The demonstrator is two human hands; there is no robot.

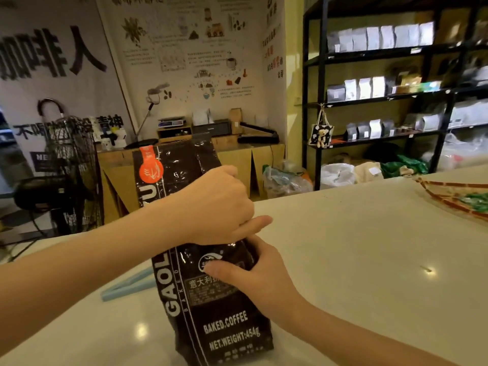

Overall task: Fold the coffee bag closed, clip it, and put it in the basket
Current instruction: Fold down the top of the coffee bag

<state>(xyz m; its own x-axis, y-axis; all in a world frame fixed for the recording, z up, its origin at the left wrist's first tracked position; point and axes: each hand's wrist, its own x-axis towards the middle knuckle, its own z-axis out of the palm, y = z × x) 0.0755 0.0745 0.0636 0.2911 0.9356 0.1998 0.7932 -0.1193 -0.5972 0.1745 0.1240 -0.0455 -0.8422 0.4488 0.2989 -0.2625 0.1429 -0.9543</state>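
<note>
**While Still Unfolded: Coffee Bag Gripped at the Waist, Fold Barely Begun**

While standing upright on the pale surface (343, 260), was held by both hands: coffee bag (216, 313), dark and glossy, its upper part rising tall and unfolded above the grip. Was clenched into a fist around the bag's middle, squeezing the empty neck together: left hand (216, 204). Was spread lower down on the front panel, thumb across the label and fingers wrapped round the far side, steadying the full part: right hand (253, 268).

Judged to be the first step, gathering the slack before the top comes down. Called for next: pressing the tall flap flat and rolling it toward the beans, then reaching for the clip (126, 285) (probably the pale blue strip lying just behind the bag, partly hidden). Lay well apart at the right edge, only a patterned rim showing: basket (449, 191).
</note>
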